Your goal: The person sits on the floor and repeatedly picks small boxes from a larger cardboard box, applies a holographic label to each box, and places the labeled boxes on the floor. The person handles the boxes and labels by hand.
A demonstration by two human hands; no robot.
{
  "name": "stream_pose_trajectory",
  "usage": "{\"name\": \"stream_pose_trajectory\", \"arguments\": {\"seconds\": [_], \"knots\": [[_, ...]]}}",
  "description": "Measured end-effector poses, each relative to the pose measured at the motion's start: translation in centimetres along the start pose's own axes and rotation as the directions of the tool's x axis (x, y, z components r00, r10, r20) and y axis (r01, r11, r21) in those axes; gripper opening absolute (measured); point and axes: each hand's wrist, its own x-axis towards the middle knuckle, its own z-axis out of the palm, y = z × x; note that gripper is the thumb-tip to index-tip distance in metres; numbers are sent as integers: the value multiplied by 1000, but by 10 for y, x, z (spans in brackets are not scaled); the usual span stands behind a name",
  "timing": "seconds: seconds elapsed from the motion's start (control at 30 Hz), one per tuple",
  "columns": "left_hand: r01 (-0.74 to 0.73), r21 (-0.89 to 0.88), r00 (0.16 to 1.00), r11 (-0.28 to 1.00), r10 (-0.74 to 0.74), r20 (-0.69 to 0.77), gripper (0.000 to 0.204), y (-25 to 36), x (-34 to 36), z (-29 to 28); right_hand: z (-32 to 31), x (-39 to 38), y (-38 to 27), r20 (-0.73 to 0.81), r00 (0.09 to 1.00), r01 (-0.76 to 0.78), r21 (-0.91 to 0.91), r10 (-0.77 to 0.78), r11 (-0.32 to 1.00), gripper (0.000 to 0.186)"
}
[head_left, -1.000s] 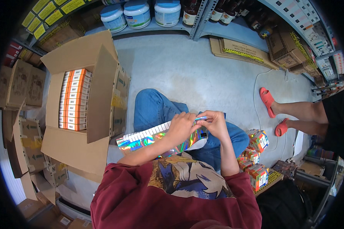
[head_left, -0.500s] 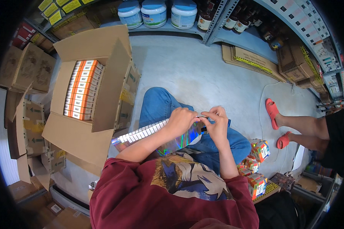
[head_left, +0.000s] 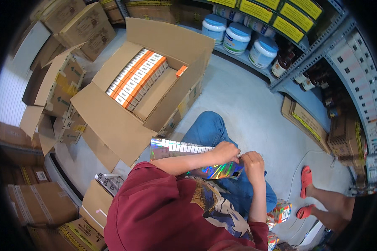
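A shiny, rainbow-reflecting sheet (head_left: 213, 172) lies across my lap, with a row of small white labels (head_left: 184, 147) along its far edge. My left hand (head_left: 226, 152) is closed over the sheet's far right part, fingertips pinched at the edge. Close beside it, my right hand (head_left: 253, 164) is closed at the sheet's right end, its fingertips almost meeting the left ones. Whatever small piece may be between the right fingers is hidden. My left forearm crosses over part of the sheet.
An open carton (head_left: 163, 100) of orange-and-white boxes (head_left: 140, 77) stands left ahead. White tubs with blue lids (head_left: 237, 38) line a shelf (head_left: 255, 71). Colourful boxes (head_left: 282, 211) sit by my right knee. Another person's feet in red slippers (head_left: 306, 182) are at right.
The view has swung left, so the carton and shelves appear farther right. My hands remain together at the sheet's right end, fingers slightly shifted.
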Motion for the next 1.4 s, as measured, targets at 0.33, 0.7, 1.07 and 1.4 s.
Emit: {"name": "stream_pose_trajectory", "arguments": {"seconds": [0.33,0.7,1.07,1.4], "knots": [[52,-60,999,997,-52,9,30,5,-5,-6,1,-6,-3,-58,996,-61,83,66,995,16],[69,-156,982,985,-40,185,31,-3,-6,-27,8,-14,2,-155,985,73,17,-70,997,18],[117,253,475,960,170,-863,49,20,-125,-173,-68,52,-17,-138,987,90,900,84,426,28],[322,-457,865,829,-61,499,49,-43,-147,-222,-3,210,-125,-41,913,372,492,-406,787,72]]}}
